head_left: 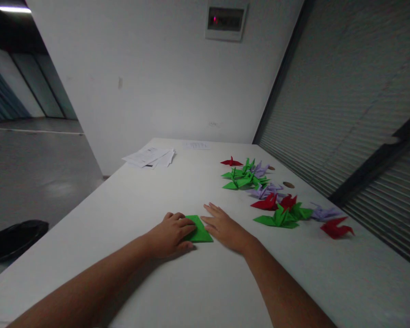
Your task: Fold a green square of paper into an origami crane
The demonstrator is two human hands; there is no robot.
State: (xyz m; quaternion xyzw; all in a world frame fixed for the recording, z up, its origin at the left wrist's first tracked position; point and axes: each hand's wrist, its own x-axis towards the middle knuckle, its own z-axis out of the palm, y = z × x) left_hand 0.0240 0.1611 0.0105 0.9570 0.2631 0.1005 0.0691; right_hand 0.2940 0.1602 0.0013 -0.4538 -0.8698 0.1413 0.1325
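A folded sheet of green origami paper (198, 231) lies flat on the white table (143, 278). My left hand (172, 233) rests over its left part, fingers spread across the paper and pressing it down, so that side is hidden. At the paper's right edge is my right hand (223, 227), its fingers stretched out and apart, the fingertips at or just beside the edge. Whether they touch the paper I cannot tell. Neither hand is closed around anything.
Several folded paper cranes in green, purple and red (336, 228) spread along the table's right side. Printed papers (150, 156) lie at the far left. A black-lined bin (15, 239) stands on the floor at left. Blinds (355, 105) border the right side.
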